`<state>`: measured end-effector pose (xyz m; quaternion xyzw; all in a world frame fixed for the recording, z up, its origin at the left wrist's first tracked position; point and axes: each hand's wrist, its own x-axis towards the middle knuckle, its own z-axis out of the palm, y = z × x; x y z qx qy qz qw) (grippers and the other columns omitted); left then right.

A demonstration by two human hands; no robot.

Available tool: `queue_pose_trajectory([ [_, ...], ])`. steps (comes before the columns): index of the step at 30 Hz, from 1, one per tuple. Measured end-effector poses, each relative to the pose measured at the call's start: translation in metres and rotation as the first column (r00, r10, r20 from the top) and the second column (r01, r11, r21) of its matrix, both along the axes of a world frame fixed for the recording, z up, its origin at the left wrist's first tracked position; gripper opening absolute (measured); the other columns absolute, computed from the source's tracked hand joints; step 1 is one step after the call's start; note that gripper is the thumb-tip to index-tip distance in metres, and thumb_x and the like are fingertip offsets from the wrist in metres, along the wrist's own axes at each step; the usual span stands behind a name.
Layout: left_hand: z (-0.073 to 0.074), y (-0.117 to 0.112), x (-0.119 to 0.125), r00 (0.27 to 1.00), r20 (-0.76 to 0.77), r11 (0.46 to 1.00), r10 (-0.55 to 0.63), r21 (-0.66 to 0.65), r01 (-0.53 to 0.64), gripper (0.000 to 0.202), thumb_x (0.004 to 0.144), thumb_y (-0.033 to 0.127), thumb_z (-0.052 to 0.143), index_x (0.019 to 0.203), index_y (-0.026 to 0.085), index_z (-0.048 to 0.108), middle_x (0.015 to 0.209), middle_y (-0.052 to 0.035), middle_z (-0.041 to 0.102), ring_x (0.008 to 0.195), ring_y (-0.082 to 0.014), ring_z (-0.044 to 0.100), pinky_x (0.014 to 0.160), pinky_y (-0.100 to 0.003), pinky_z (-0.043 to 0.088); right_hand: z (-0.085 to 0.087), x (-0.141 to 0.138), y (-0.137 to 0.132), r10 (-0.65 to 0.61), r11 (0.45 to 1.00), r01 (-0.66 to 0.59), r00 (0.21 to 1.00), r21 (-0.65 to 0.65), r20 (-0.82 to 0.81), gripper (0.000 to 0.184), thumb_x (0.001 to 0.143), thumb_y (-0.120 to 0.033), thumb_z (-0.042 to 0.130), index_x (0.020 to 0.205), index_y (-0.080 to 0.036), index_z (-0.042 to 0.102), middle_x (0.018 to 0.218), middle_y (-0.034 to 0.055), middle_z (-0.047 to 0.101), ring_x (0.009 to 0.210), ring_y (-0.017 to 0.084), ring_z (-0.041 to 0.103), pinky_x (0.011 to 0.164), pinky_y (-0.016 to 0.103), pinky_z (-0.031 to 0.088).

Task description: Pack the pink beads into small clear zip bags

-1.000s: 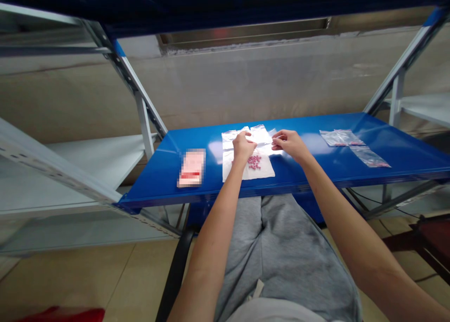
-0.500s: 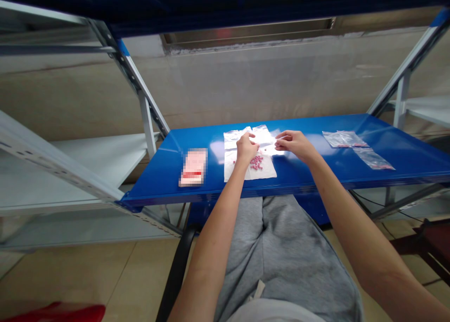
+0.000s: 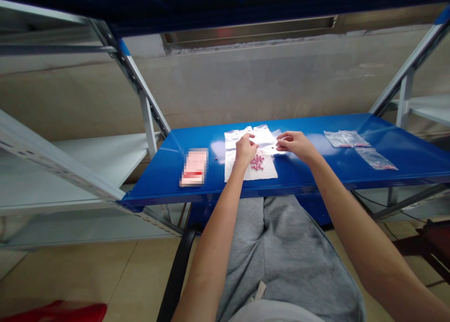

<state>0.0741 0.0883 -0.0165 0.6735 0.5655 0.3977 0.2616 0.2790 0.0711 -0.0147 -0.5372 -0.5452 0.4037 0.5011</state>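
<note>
On the blue shelf lies a creased white tissue (image 3: 230, 172), with a cluster of small red beads (image 3: 257, 162) on its front part. My left hand (image 3: 246, 149) is over the tissue behind the beads, fingers curled inward; whatever is between its fingertips is too small to make out. To the right, my right hand (image 3: 296, 144) has thumb and fingers drawn together at the edge of a clear plastic bag (image 3: 277, 133), which glare partly hides. One dark red bead (image 3: 272, 147) shows near the right fingertips. Another loose bead (image 3: 216, 158) sits on the shelf left of the tissue.
Several clear bags (image 3: 346, 138) with red contents lie at the right, one bag (image 3: 376, 159) nearer the front edge. At the left is a blurred pink-and-white flat item (image 3: 194, 167). Metal uprights (image 3: 138, 87) frame the shelf, and a blue upper shelf (image 3: 246, 12) hangs overhead.
A loose bead has moved left off the tissue onto the blue shelf. The bead between my hands shows farther right, nearer my right fingertips. Both hands have barely moved.
</note>
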Motion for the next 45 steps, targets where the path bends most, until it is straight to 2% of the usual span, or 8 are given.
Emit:
queue_pose_trajectory([
  [4,0.003,-0.042,-0.035,0.964,-0.058,0.931,0.260,0.280,-0.234,0.035,0.094,0.003,0.050,0.121,0.017,0.067,0.121,-0.0141,0.069,0.116,-0.0247,0.066,0.105,-0.036,0.050,-0.007,-0.003,0.000,-0.060,0.998,0.059,0.997,-0.028,-0.037,0.009,0.084,-0.004,0.076,0.086,-0.012,0.071,0.070,0.0049,0.072,0.062,0.015,0.073,0.066,0.026,0.065],
  [7,-0.013,-0.077,-0.064,0.903,-0.094,0.871,0.419,0.323,-0.370,0.049,0.091,-0.003,0.040,0.128,0.015,0.065,0.130,-0.0180,0.064,0.127,-0.0288,0.061,0.112,-0.042,0.048,-0.014,-0.007,0.000,-0.105,0.994,0.102,0.991,-0.036,-0.083,0.011,0.083,-0.005,0.076,0.085,-0.013,0.069,0.070,0.0043,0.071,0.064,0.015,0.073,0.069,0.028,0.066],
  [11,-0.038,-0.097,-0.079,0.898,-0.190,0.891,0.397,0.315,-0.327,0.056,0.088,-0.006,0.034,0.130,0.014,0.066,0.132,-0.0188,0.064,0.131,-0.0293,0.059,0.116,-0.044,0.045,-0.023,-0.010,0.000,-0.157,0.987,0.151,0.981,-0.057,-0.114,0.010,0.085,-0.006,0.074,0.085,-0.014,0.067,0.071,0.0045,0.071,0.061,0.015,0.073,0.067,0.028,0.066],
  [15,-0.046,-0.096,-0.077,0.888,-0.257,0.901,0.382,0.318,-0.296,0.055,0.089,-0.005,0.034,0.125,0.016,0.069,0.128,-0.0166,0.068,0.130,-0.0297,0.060,0.116,-0.045,0.045,-0.033,-0.012,-0.003,-0.195,0.981,0.192,0.974,-0.037,-0.113,0.010,0.085,-0.012,0.075,0.087,-0.016,0.066,0.072,0.0036,0.070,0.061,0.016,0.073,0.068,0.031,0.067],
  [24,-0.035,-0.089,-0.088,0.890,-0.241,0.906,0.386,0.280,-0.318,0.050,0.088,-0.003,0.035,0.110,0.016,0.076,0.105,-0.0140,0.075,0.106,-0.0282,0.069,0.100,-0.040,0.053,-0.038,-0.025,-0.007,-0.244,0.970,0.241,0.962,-0.041,-0.122,0.011,0.086,-0.007,0.067,0.092,-0.015,0.064,0.073,0.0028,0.070,0.059,0.016,0.073,0.064,0.029,0.066],
  [32,-0.030,-0.063,-0.091,0.916,-0.204,0.922,0.346,0.256,-0.291,0.047,0.086,-0.003,0.045,0.110,0.020,0.077,0.107,-0.0106,0.075,0.098,-0.0250,0.070,0.094,-0.036,0.054,-0.042,-0.018,-0.005,-0.263,0.965,0.263,0.963,-0.001,0.062,0.020,0.082,-0.011,0.071,0.101,-0.014,0.064,0.072,0.0034,0.072,0.054,0.017,0.072,0.054,0.026,0.061],
  [39,-0.027,-0.049,-0.096,0.927,-0.257,0.957,0.272,0.171,-0.233,0.035,0.089,0.001,0.052,0.099,0.018,0.081,0.104,-0.0126,0.078,0.100,-0.0263,0.071,0.095,-0.036,0.054,-0.040,-0.020,-0.007,-0.260,0.965,0.261,0.963,0.000,0.070,0.024,0.081,-0.010,0.067,0.104,-0.014,0.063,0.071,0.0026,0.072,0.055,0.018,0.071,0.054,0.026,0.058],
  [45,-0.019,-0.050,-0.094,0.927,-0.261,0.957,0.270,0.177,-0.229,0.031,0.092,0.005,0.053,0.100,0.018,0.080,0.098,-0.0118,0.078,0.097,-0.0257,0.071,0.092,-0.036,0.054,-0.037,-0.020,-0.009,-0.353,0.935,0.342,0.872,0.093,0.339,0.031,0.082,-0.019,0.068,0.113,-0.012,0.067,0.074,0.0051,0.073,0.070,0.023,0.073,0.070,0.033,0.060],
])
